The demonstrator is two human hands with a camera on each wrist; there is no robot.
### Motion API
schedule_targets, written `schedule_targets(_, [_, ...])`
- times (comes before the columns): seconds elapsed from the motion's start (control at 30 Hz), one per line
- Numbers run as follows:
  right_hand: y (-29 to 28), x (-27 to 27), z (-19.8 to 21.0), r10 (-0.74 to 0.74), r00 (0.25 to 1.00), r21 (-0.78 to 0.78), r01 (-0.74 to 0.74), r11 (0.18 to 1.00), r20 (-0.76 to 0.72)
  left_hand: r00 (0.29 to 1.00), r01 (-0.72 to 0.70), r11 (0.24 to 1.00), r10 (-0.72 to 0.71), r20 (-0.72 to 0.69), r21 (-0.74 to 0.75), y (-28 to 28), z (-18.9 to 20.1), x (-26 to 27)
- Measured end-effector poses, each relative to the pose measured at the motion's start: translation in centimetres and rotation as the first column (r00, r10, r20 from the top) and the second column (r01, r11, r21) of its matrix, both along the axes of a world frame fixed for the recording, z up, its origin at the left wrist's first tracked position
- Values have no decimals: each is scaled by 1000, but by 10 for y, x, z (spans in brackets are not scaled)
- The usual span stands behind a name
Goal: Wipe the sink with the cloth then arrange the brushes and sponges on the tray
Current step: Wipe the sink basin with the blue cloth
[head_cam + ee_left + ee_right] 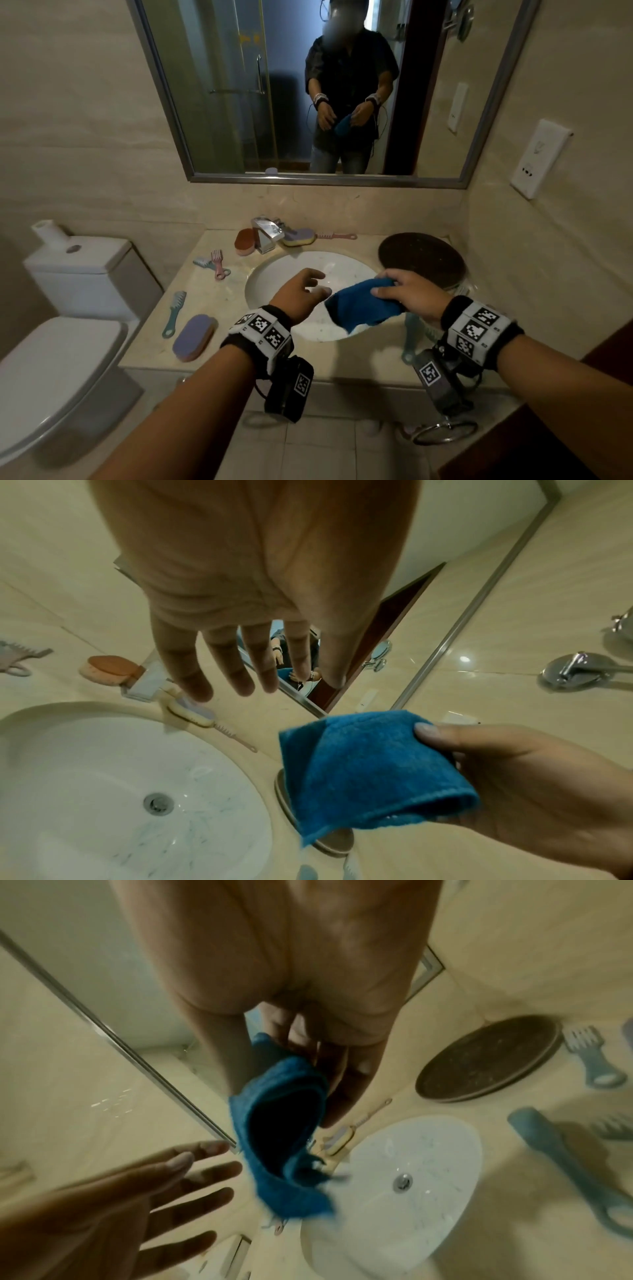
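Observation:
My right hand [399, 291] grips a folded blue cloth [364, 305] above the right side of the white sink [291, 274]; the cloth [369, 772] hangs from thumb and fingers. My left hand [306, 291] hovers just left of the cloth, fingers spread, holding nothing [240, 656]. The round dark tray [421, 258] lies on the counter to the right of the sink. Brushes and sponges lie around the basin: a purple sponge [194, 337], a teal brush [174, 313], two small brushes [214, 265], an orange sponge [245, 242], a yellow sponge [299, 237].
The faucet [267, 234] stands behind the basin, with a pink brush [337, 236] to its right. A teal brush [412, 339] lies at the counter's front right. A toilet [61, 325] is on the left. Mirror [308, 85] and tiled walls close in behind.

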State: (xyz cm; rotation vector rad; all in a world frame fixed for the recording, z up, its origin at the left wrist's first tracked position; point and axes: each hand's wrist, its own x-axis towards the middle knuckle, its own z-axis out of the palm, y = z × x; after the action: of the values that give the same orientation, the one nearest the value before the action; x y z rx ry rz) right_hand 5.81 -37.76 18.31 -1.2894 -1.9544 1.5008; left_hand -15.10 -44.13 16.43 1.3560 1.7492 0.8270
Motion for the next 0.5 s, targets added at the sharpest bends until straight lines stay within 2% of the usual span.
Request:
schedule_targets(0.07, [3,-10,-10,-18,999,-78,15,997,-41,996,-6,997,13,92,-73,-4,-5,0])
schedule_targets(0.17, [7,-33,-21,2,984,-256,-47,965,-176,957,112,961,-35,290,-253,0,-9,-6])
schedule_targets(0.23, [15,-53,-27,3,971,-332,-85,939,-240,949,133,960,-51,312,-247,14,-15,-22])
schedule_targets(0.3, [26,-73,-32,-8,970,-361,-82,929,-242,938,146,965,-66,339,-217,33,-23,-44])
schedule_targets(0.37, [37,-92,-37,14,990,-311,-58,949,-142,926,163,973,-94,366,-164,50,-32,-64])
schedule_targets(0.43, [52,-112,-43,39,999,-172,-33,985,32,942,158,981,-116,315,-113,70,-40,-85])
schedule_targets(0.5, [65,-129,-51,77,985,-67,-68,995,153,952,170,979,-133,277,-113,89,-50,-101])
